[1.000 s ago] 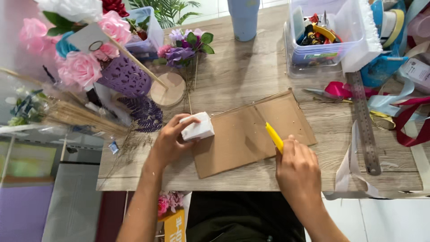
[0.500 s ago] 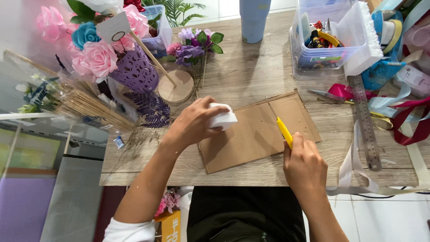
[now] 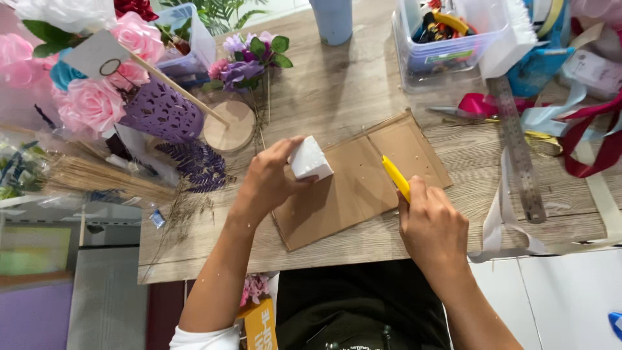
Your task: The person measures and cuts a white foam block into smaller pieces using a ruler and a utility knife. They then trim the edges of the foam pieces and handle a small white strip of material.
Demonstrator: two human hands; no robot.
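Observation:
My left hand [image 3: 267, 183] grips a small white foam block [image 3: 309, 159] and holds it just above the left part of a brown cardboard sheet [image 3: 355, 188] lying on the wooden table [image 3: 363, 71]. My right hand [image 3: 433, 223] is closed around a yellow utility knife [image 3: 396, 177], whose tip points up and to the left over the cardboard. The knife and the foam block are apart, with a short gap between them. Small white crumbs dot the cardboard.
Pink paper roses [image 3: 91, 104] with a purple cone, dried stems and a round wooden disc [image 3: 228, 126] crowd the left. A metal ruler [image 3: 517, 149], ribbons [image 3: 586, 139] and a clear supply box [image 3: 447, 39] sit at right. A blue cup [image 3: 332, 21] stands behind.
My left hand has lifted and turned the foam block, carrying it right over the cardboard. My right hand with the knife has stayed in about the same place.

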